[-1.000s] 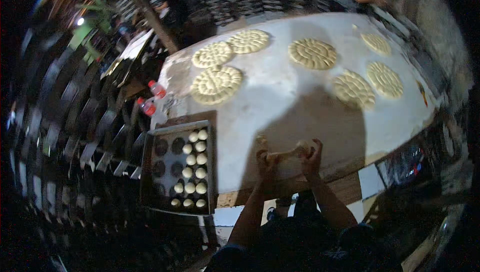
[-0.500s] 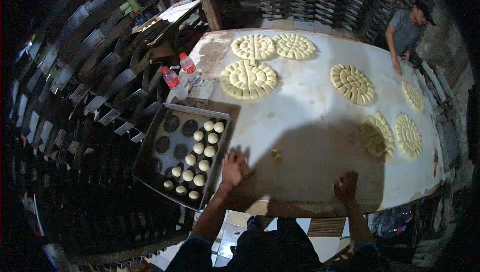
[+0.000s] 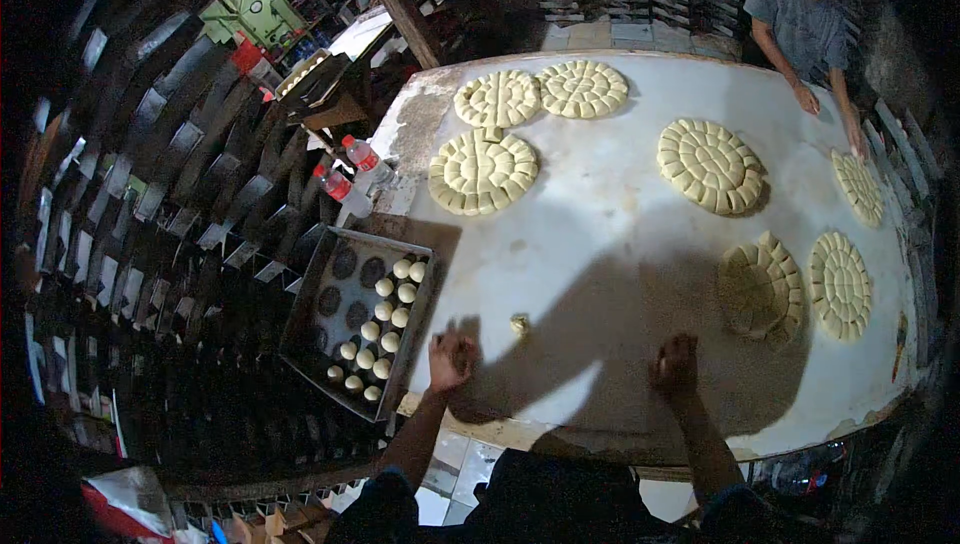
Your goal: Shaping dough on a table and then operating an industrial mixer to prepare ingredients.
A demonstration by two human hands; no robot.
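Observation:
My left hand is low over the pale table, beside the tray's right edge. Its fingers are curled, and whatever may lie under the palm is hidden. My right hand is in shadow on the table, also with curled fingers; I cannot make out anything beneath it. Between the hands, slightly farther away, lies a small lump of dough. The dark metal tray at left holds several round dough balls along its right side. Nearest my right hand is a ring of cut dough pieces.
Several rounds of cut dough are spread across the table. Two red-labelled plastic bottles stand at its left edge. A co-worker reaches over the far right corner. Dark stacked racks fill the left side.
The view has shifted a little. My left hand's fingers have drawn in from a spread, blurred pose. At the far right, the co-worker has come nearer, one hand now at a dough round.

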